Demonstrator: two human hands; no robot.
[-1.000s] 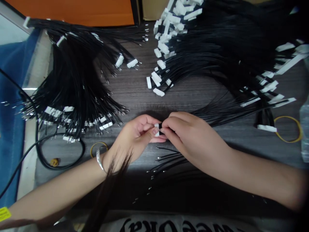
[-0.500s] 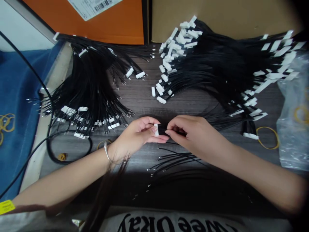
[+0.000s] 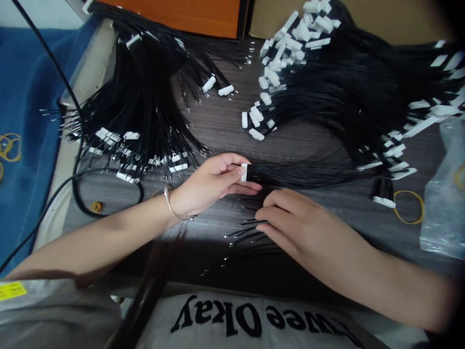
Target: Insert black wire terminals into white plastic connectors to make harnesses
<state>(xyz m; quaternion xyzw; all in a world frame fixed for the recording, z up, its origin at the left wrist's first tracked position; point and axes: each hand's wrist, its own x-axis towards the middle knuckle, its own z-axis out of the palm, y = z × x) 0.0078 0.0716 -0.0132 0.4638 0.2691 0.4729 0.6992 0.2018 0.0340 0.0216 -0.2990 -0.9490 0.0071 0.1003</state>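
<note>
a bare lane of dark wood-grain tabletop [image 3: 218, 126] runs through the upper middle of the frame, between a fanned black wire bundle [image 3: 141, 97] and a white-tipped black wire heap [image 3: 348, 92]. a flat orange box [image 3: 189, 14] walls its top; the left hand [image 3: 225, 178] and thin black wires [image 3: 312, 176] bar the bottom.

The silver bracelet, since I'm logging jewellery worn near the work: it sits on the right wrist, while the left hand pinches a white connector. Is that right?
The wrist is wrong: the head view shows the silver bracelet on the left wrist. The left hand does pinch a white connector.
</note>
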